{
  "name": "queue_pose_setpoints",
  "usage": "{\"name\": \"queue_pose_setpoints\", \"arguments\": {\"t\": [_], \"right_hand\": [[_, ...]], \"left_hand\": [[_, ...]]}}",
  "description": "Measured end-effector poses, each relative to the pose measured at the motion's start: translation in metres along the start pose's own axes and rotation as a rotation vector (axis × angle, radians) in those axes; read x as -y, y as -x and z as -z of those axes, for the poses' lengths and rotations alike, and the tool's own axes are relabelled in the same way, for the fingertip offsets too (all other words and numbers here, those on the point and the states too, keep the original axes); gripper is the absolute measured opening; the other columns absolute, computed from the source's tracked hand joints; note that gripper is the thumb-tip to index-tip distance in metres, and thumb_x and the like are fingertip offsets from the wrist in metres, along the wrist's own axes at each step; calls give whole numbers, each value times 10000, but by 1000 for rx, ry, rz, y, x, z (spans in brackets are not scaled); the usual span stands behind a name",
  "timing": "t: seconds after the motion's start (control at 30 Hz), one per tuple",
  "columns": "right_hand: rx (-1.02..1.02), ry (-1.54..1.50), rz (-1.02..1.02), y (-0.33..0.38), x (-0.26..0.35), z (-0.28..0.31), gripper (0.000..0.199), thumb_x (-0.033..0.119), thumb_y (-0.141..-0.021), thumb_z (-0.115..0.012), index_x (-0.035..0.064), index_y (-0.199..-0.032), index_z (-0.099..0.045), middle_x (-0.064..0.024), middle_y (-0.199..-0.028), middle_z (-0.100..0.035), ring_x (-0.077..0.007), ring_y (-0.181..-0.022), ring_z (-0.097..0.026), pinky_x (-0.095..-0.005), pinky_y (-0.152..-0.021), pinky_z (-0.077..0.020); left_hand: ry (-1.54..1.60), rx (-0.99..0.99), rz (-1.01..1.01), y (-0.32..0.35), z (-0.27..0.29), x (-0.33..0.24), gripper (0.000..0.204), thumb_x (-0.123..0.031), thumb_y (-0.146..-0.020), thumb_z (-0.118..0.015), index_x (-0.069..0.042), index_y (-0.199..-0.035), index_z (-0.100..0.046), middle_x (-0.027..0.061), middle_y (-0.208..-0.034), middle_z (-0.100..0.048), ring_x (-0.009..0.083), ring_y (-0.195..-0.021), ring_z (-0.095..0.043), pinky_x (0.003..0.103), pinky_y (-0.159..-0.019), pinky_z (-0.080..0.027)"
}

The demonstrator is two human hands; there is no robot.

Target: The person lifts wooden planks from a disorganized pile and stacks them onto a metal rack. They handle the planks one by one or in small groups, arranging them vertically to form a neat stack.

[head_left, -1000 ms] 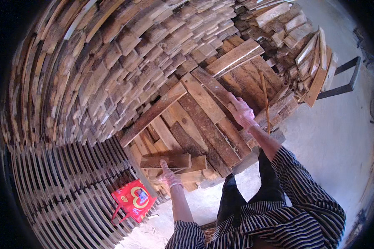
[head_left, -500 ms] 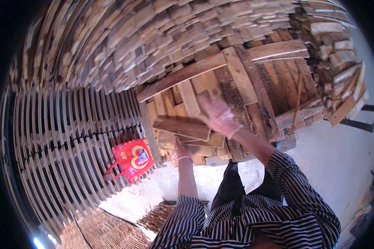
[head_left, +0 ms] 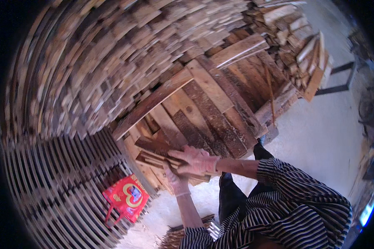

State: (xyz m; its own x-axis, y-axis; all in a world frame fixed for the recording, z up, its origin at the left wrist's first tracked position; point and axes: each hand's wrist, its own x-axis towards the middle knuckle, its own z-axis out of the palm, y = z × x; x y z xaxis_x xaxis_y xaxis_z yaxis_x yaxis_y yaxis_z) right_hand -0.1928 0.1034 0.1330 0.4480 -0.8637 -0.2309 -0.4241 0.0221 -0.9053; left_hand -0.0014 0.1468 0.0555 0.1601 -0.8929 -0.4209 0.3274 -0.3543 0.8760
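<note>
My right hand (head_left: 194,159), in a pale pink glove, lies flat on top of a short stack of dark wooden boards (head_left: 153,151) near the foot of a big pile of leaning planks (head_left: 203,103). My left hand (head_left: 175,180), also gloved, grips the same stack from underneath at its near end. The boards are held roughly level between the two hands. Striped sleeves cover my upper arms.
A tall wall of stacked timber ends (head_left: 91,62) fills the upper left. Racks of thin wooden slats (head_left: 54,186) stand at the lower left, with a red bag (head_left: 125,198) on the pale floor (head_left: 320,137) beside them. A bundle of thin sticks (head_left: 183,236) lies by my feet.
My right hand came down from the high leaning planks onto the short boards, joining my left hand there. The view swung, bringing the slat racks and the red bag further in.
</note>
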Motion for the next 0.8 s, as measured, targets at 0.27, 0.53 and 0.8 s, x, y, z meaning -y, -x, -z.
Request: {"name": "queue_pose_setpoints", "arguments": {"t": [0.27,0.53,0.8], "right_hand": [[-247,137,-106,61,-12,65,764,526,-833,-734,249,-1501,-488,-253,-1218,-578,-451,-1124,-587,-507,-956,-497],[-658,486,-370,77,-134,168,639,398,-874,-722,269,-1467,-523,-312,-1421,-473,-477,-1213,-538,-549,-961,-494],[-358,441,-591,68,-155,168,571,296,-954,-575,336,-1510,-454,-246,-1525,-406,-516,-1279,-494,-600,-982,-470]], "left_hand": [[335,174,328,-29,-75,20,783,-563,-913,-651,-78,-1495,-455,113,-1475,-523,315,-1341,-504,492,-1160,-391],[509,50,445,-73,-140,54,624,-473,-850,-775,-83,-1307,-606,104,-1235,-681,305,-1092,-651,475,-979,-543],[346,154,365,-58,-163,36,699,-490,-885,-735,-80,-1416,-539,101,-1368,-615,298,-1209,-601,477,-1061,-492]]}}
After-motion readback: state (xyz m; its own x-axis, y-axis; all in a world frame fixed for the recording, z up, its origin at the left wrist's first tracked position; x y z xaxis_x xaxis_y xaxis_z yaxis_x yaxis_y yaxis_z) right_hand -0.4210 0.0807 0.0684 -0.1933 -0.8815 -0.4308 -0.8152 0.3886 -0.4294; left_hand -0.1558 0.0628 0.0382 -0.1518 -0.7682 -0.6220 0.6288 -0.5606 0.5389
